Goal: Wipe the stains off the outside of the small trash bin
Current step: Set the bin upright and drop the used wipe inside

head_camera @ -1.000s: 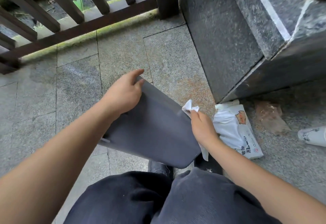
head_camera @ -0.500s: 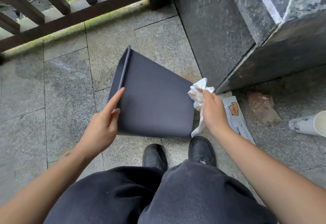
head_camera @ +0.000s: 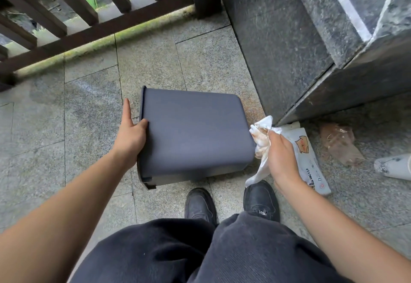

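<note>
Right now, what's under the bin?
The bin lies on its side on the stone floor. Only paving shows around it; whatever is directly beneath is covered.

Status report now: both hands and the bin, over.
Left hand steadies the trash bin at its rim. Right hand grips a stained wipe at the bin's base end. Bin lies on its side. Nothing in the way.
</note>
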